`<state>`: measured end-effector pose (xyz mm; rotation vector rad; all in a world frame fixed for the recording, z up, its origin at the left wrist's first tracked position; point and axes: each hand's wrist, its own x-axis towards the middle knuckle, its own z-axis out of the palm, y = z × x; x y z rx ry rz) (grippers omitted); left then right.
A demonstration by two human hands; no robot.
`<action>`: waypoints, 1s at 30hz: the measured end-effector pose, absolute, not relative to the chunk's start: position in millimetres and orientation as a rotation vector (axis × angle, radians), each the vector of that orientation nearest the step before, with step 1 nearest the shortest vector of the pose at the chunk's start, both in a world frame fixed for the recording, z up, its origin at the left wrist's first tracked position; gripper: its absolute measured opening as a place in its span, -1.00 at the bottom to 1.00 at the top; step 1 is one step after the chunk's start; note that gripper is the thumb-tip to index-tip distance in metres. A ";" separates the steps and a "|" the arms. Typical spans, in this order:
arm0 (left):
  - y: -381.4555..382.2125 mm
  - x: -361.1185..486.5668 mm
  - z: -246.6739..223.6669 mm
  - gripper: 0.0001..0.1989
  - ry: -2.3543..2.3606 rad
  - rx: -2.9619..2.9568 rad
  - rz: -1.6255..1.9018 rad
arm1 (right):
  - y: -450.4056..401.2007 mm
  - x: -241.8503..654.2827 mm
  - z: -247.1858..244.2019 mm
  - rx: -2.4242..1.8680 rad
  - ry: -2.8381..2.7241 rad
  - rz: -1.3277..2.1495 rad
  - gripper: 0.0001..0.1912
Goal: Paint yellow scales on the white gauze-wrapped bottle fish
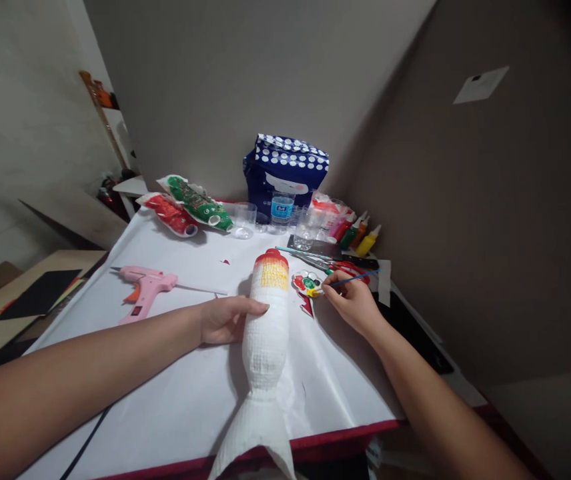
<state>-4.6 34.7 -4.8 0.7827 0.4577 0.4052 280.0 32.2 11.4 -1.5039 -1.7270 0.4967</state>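
Observation:
A white fish-shaped form [267, 333] lies upright in the view, its tail toward me over the table's front edge. Its top end is red, with a yellow patterned band just below. My left hand [230, 318] grips its left side, thumb on top and the other fingers hidden beneath. To the right, my right hand [349, 298] is closed on a thin blue paintbrush [355, 277]. The brush's tip is at the yellow paint on the edge of a small flower-shaped palette [307, 284], which also holds red and green paint.
A pink glue gun [149, 287] lies at the left. Red and green fish [198, 203], clear cups [244, 221], a blue bag [285, 175] and a bottle [281, 212] stand behind. Scissors [348, 268] and paint bottles [367, 241] are at the right.

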 end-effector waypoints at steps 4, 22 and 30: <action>35.2 -4.0 -5.3 -0.46 0.453 0.778 0.398 | 32.4 280.7 11.0 -1.506 -1.716 0.497 -0.86; 36.2 -3.1 -2.9 -0.46 0.466 0.805 0.375 | 29.0 279.1 13.6 -1.469 -1.589 0.510 -0.81; 39.2 -4.3 -1.4 -0.44 0.259 0.786 0.345 | 26.2 278.7 16.6 -1.475 -1.568 0.484 -0.79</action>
